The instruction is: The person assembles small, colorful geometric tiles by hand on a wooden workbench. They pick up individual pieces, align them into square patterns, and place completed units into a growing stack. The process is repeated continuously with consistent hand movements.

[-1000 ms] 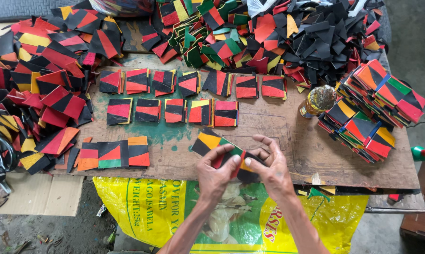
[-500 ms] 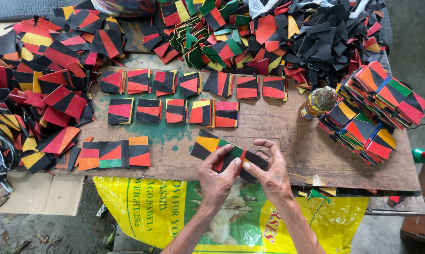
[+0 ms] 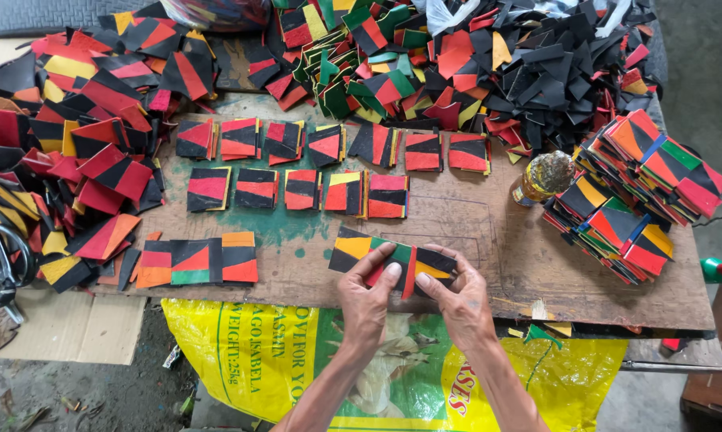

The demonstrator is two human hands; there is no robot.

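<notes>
I see both hands, left hand (image 3: 366,298) and right hand (image 3: 459,302), at lower centre, fingers pinched shut on the patchwork strip (image 3: 393,258). It lies flat on the table (image 3: 489,240), presumably so the pieces stay aligned.

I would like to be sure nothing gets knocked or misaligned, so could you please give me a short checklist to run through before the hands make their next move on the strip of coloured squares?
1. Left hand on the strip of squares: ok, fingers rest on it.
2. Right hand on the strip: ok, fingertips press its right end.
3. Strip lying flat on the wooden board: cannot tell, the hands cover part of it.
4. Glass bottle upright and apart from the hands: ok.
5. Finished three-square strip apart from the hands: ok.
6. Stacked squares stable: cannot tell, they lean unevenly.
</notes>
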